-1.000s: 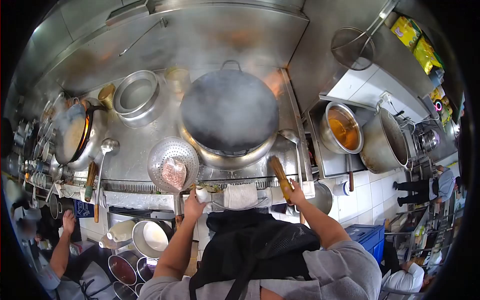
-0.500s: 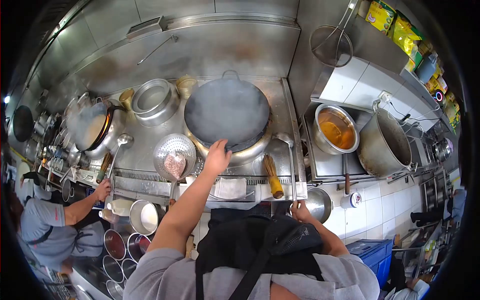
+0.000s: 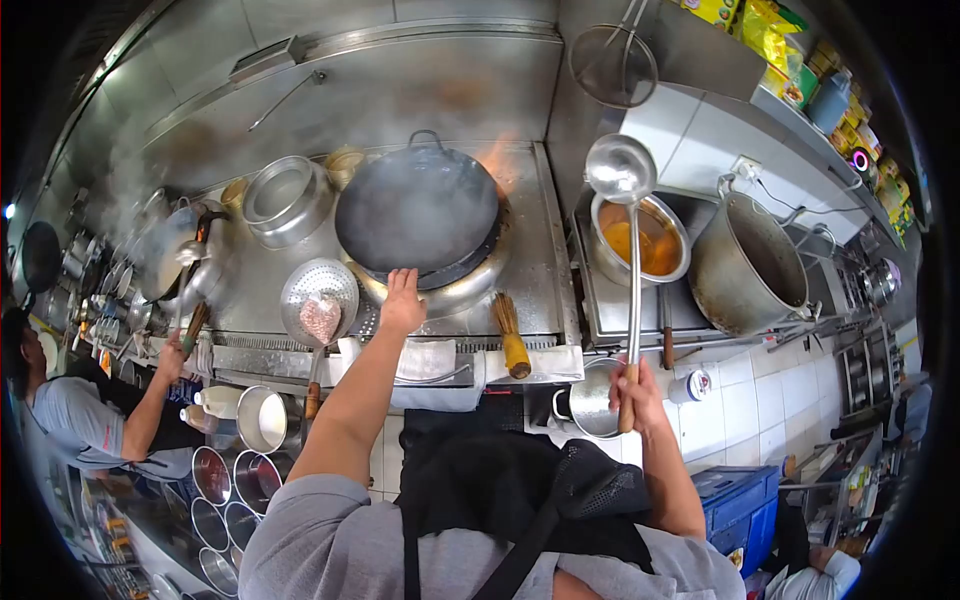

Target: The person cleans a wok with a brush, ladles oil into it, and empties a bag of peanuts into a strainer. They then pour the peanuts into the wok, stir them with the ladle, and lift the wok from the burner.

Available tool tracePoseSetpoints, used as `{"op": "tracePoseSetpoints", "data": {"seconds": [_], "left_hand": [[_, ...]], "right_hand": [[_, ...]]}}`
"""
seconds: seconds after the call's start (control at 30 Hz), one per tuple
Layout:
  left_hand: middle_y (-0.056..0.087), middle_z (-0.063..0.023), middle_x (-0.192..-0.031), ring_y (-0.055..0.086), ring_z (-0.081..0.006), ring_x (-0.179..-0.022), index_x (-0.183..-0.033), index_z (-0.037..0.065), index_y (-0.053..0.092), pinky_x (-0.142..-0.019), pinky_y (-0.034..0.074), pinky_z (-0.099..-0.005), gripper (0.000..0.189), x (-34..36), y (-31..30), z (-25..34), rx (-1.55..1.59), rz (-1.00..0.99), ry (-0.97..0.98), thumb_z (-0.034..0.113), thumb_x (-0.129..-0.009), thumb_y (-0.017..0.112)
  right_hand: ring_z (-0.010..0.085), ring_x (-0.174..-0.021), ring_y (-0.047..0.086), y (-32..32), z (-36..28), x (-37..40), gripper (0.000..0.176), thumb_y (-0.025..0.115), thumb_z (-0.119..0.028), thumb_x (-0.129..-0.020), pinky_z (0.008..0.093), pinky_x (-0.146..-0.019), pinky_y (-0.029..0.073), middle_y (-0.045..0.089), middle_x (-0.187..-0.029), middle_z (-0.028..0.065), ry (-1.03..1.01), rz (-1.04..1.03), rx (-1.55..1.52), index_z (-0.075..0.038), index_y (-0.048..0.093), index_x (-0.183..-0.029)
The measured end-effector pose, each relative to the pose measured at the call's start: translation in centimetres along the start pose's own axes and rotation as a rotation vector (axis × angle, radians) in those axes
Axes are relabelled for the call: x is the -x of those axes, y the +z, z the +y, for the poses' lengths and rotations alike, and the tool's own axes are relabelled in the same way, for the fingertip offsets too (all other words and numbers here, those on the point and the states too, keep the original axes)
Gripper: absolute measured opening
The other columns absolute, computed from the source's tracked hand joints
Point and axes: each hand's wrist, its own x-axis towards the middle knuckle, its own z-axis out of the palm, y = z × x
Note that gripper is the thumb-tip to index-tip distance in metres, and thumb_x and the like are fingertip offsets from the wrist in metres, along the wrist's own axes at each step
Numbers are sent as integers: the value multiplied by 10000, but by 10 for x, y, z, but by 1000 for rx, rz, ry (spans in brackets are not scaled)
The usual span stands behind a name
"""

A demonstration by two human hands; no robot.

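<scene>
My left hand [image 3: 402, 298] is at the near rim of a smoking black wok [image 3: 415, 215], its fingers stretched out and touching or nearly touching the edge. The wok sits on a round metal burner, with a loop handle at its far side and flame showing at the back right. My right hand [image 3: 640, 392] grips the wooden handle of a long metal ladle [image 3: 620, 168], held up so that its bowl is in line with a pot of amber liquid [image 3: 675, 262]. A perforated strainer [image 3: 342, 275] holding pinkish pieces lies left of the wok.
Right of the wok, a bamboo brush [image 3: 512, 340] lies near the front edge. A tall pot [image 3: 750, 270] stands at the right, and a mesh skimmer [image 3: 613, 65] hangs above. At far left a co-worker [image 3: 90, 420] works with a ladle over another steaming wok.
My right hand has lifted the ladle from the stovetop and swung it up to the right. Flame now shows behind the wok. My left hand remains at the near rim.
</scene>
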Motion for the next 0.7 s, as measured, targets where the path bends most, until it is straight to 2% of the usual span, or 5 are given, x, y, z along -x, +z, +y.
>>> {"op": "tracePoseSetpoints", "data": {"seconds": [0.2, 0.43, 0.57, 0.63, 0.7], "left_hand": [[342, -189, -1486, 230, -370, -1426, -1445, 14, 342, -1181, 238, -419, 736, -3, 7, -7, 47, 25, 43, 137, -798, 670], [356, -172, -1473, 238, -395, -1414, -1440, 19, 348, -1168, 260, -434, 765, -2, 11, -18, 105, 67, 115, 106, -769, 706], [348, -177, -1476, 236, -396, -1415, -1443, 16, 342, -1169, 261, -433, 782, 0, 6, -15, 114, 59, 113, 102, -763, 718], [344, -172, -1481, 234, -390, -1418, -1446, 20, 340, -1170, 260, -431, 783, 1, 3, -15, 122, 48, 114, 102, -764, 717], [340, -168, -1486, 232, -385, -1420, -1449, 24, 338, -1172, 259, -430, 785, 1, 0, -16, 132, 36, 110, 102, -765, 716]], "right_hand": [[134, -483, 445, -27, -92, -17, 640, 551, -39, -888, 298, -402, 379, 491, -757, 56, 70, 123, -145, -127, 264, -1453], [172, -552, 531, -56, -64, -46, 840, 534, 6, -817, 314, -449, 450, 522, -807, 86, -62, 476, 1061, -81, 117, -1541], [163, -539, 507, -2, -122, -40, 843, 547, 21, -811, 286, -444, 436, 544, -824, 126, 217, 366, 556, -93, 137, -1539], [140, -530, 480, -5, -130, -45, 712, 537, 25, -834, 258, -439, 416, 549, -843, 140, 256, 380, -168, -82, 246, -1475], [106, -527, 462, 0, -131, -49, 461, 512, 20, -863, 231, -440, 399, 528, -821, 116, 242, 298, -386, -94, 379, -1289]]}}
